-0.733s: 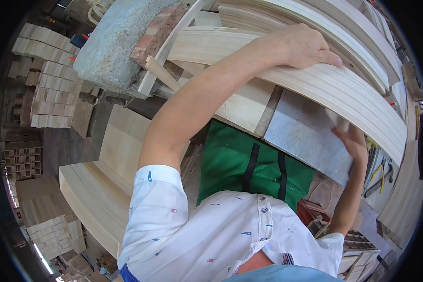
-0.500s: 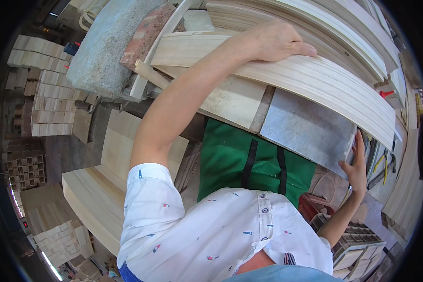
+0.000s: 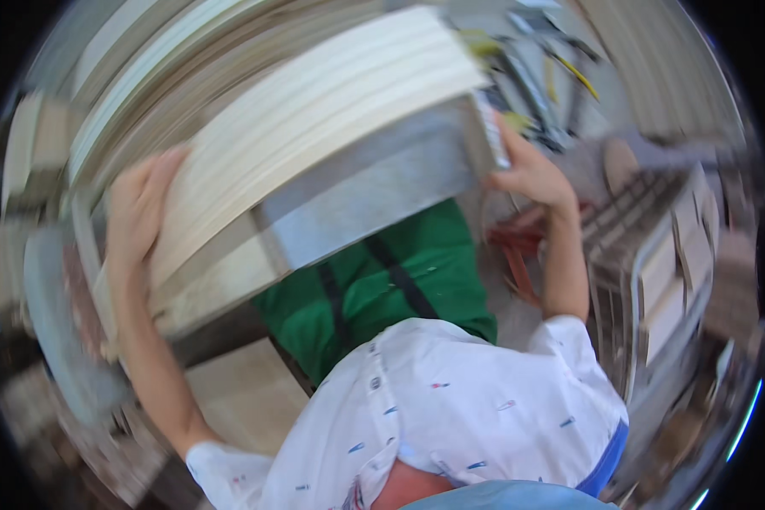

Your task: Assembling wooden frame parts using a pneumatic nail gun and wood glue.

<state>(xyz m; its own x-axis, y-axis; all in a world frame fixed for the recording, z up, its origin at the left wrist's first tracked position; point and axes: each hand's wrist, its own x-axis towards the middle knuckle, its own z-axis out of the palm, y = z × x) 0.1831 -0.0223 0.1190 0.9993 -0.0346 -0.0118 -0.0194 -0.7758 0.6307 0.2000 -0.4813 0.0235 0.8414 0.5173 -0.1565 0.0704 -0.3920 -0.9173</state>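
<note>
My long board (image 3: 314, 119) is pale cream with darker grain stripes; my shirt (image 3: 484, 374) is white, dotted with blue and pink motifs; 2 black straps (image 3: 402, 279) cross my green lap cloth (image 3: 446, 276).

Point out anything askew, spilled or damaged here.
Mildly untidy: the hand tools beyond the right hand lie jumbled at different angles. Nothing looks spilled or broken, though blur would hide fine damage on the pale board by the left hand.
</note>
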